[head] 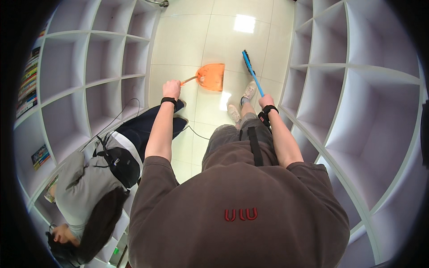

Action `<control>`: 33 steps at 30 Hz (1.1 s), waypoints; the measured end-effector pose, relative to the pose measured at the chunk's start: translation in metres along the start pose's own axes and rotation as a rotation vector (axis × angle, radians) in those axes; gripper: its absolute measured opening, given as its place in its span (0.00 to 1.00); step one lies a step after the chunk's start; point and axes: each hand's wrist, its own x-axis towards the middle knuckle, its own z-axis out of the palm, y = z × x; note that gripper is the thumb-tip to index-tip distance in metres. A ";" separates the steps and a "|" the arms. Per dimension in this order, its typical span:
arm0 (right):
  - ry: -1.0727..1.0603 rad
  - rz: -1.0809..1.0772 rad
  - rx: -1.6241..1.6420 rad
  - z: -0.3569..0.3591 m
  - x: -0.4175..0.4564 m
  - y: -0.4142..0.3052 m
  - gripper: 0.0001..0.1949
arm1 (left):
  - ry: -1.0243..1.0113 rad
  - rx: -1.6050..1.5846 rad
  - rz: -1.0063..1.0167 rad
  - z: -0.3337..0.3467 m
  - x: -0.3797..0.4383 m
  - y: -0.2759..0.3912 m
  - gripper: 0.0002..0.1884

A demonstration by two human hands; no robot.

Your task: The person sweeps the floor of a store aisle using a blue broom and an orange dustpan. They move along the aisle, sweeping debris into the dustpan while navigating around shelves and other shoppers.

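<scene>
My left hand (172, 89) grips the handle of an orange plastic dustpan (211, 77), whose pan is low over the tiled floor (177, 40); I cannot tell whether it touches. Dark specks or stains show on the pan. In my right hand (266, 101) is the handle of a blue brush (250, 65) with dark bristles, its head pointing away from me. A gap of floor lies between brush and dustpan. Both wrists wear black bands. My shoes (248, 91) stand just below the brush head.
White cubby shelving lines the left (63, 63) and right (330, 90) sides. Another person (90, 174) with a black bag (121, 166) stands close on my left, a hand at a shelf. Books (28, 85) fill some left cubbies. A thin cable (197, 134) runs past my legs.
</scene>
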 end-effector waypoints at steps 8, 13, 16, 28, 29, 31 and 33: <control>0.020 0.016 0.003 0.068 -0.026 -0.035 0.14 | -0.018 0.023 -0.002 0.021 0.013 -0.028 0.06; -0.068 -0.088 0.031 0.127 0.009 -0.043 0.13 | -0.018 -0.027 -0.068 0.037 0.015 -0.045 0.07; -0.342 0.047 0.418 0.114 0.015 -0.049 0.12 | -0.011 -0.022 -0.052 0.042 0.018 -0.052 0.07; -0.102 -0.043 0.226 -0.028 0.024 -0.043 0.19 | -0.087 -0.150 -0.139 0.000 0.057 -0.044 0.12; -0.113 0.001 0.173 -0.041 0.030 -0.038 0.18 | -0.116 -0.177 -0.158 -0.001 0.064 -0.042 0.13; -0.021 -0.047 0.063 -0.044 0.064 -0.016 0.18 | -0.086 -0.210 -0.197 0.010 0.069 -0.044 0.13; -0.041 0.037 0.107 -0.060 0.079 -0.010 0.18 | -0.078 -0.242 -0.190 0.003 0.084 -0.038 0.14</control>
